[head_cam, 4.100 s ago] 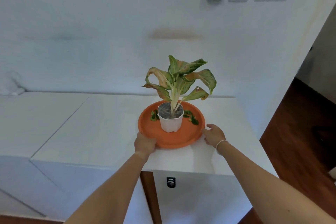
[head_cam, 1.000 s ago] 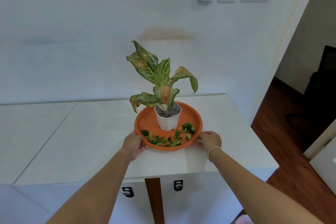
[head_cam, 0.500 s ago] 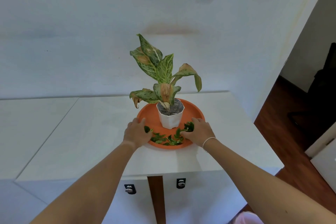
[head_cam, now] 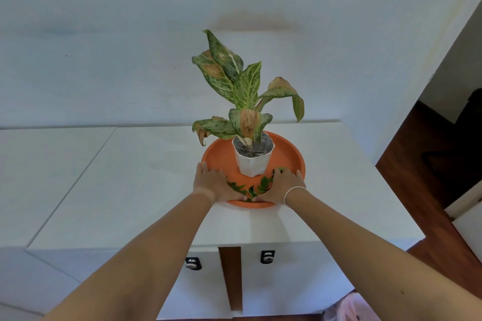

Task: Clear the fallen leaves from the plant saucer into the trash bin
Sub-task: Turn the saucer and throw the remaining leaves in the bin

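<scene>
Cupping the leaves (head_cam: pixel 250 188) in the saucer (head_cam: pixel 292 154), both hands' fingers lie spread, partly hiding them.

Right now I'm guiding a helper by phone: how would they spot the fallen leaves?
On the white counter stands an orange saucer holding a white pot. The fallen leaves lie loose at its near rim, between both hands; they are small and plain green, unlike the plant's big speckled leaves.

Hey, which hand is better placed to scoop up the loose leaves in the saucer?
Probably the right hand: leaves run along its inner edge up to its fingertips. The left hand touches only the pile's left end, partly over the saucer rim.
</scene>
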